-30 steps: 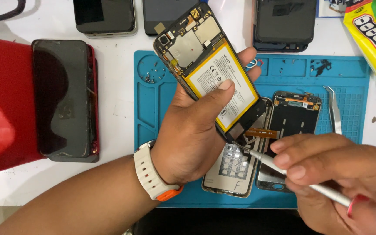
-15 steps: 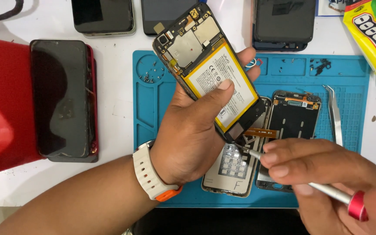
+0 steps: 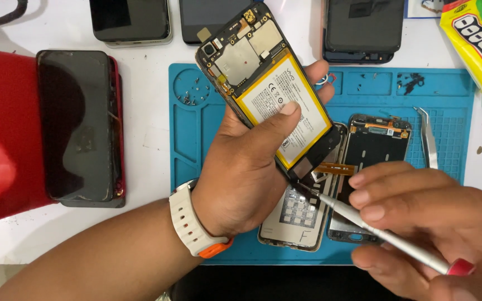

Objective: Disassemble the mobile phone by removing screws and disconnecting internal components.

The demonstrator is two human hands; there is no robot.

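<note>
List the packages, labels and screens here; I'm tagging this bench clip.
Battery label: yellow-edged white rectangle on the opened phone in the left hand.
Glue tube: yellow, top right corner.
Dark screen: red-edged phone, left.
Dark phones: top edge.

A white worktable under even bright light, a dark strip showing below its near edge.

Bright even light, soft shadows, sharp

Bare white table left of the blue mat lies open; phones crowd the far edge.
</note>
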